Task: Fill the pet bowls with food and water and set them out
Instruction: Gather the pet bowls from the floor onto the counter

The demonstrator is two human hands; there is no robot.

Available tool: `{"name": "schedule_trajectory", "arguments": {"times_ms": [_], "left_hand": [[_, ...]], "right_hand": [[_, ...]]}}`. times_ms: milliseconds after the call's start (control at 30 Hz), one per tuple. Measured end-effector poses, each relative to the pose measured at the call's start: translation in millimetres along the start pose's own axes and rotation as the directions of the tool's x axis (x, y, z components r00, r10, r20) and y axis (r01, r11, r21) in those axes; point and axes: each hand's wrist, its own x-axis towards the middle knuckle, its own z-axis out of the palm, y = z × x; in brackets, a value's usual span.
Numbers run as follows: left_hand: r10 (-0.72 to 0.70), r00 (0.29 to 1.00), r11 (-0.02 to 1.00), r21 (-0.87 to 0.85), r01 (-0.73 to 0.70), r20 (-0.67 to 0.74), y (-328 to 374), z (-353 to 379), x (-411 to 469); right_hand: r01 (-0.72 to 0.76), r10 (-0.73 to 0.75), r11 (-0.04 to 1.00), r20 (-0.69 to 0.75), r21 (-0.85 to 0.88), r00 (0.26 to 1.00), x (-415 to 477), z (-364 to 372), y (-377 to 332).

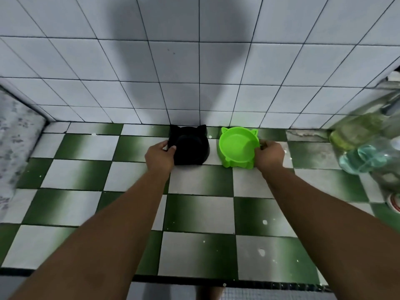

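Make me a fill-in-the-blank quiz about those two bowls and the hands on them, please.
1. The left hand grips a cat-eared bowl whose colour is ____.
2. The right hand grips the second bowl, whose colour is bright ____.
3. Both bowls stand side by side on the checkered floor, close to the white-tiled ____.

Missing words: black; green; wall.

We reach both arms far forward; our left hand [159,155] grips the black bowl [193,149], our right hand [270,155] the green bowl [237,146].
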Motion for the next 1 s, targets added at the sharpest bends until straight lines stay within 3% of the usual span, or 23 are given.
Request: {"name": "schedule_trajectory", "arguments": {"times_ms": [333, 533, 733, 833, 1000], "left_hand": [[0.046, 0.996, 0.991, 0.122, -0.055, 0.077, 14, -4, 1], [0.164, 0.984, 0.959, 0.223, -0.174, 0.064, 28, -16, -13], [0.312, 0.944, 0.914, 0.238, -0.33, 0.11, 40, -54, -40], [0.336, 0.937, 0.909, 0.228, -0.349, 0.097, 35, -91, -54], [0.339, 0.94, 0.914, 0.228, -0.336, 0.026, 8, -180, -80]], "right_hand": [[0.01, -0.01, 1.0, -0.004, 0.017, 1.0, -3, -2, -2], [0.314, -0.314, 0.949, -0.085, -0.014, 0.946, -31, 2, -27], [0.519, -0.521, 0.854, 0.046, 0.04, 0.852, -83, 21, -77], [0.608, -0.607, 0.793, 0.127, 0.031, 0.785, -118, 34, -100], [0.654, -0.649, 0.755, 0.202, 0.05, 0.733, -191, 62, -145]]}}
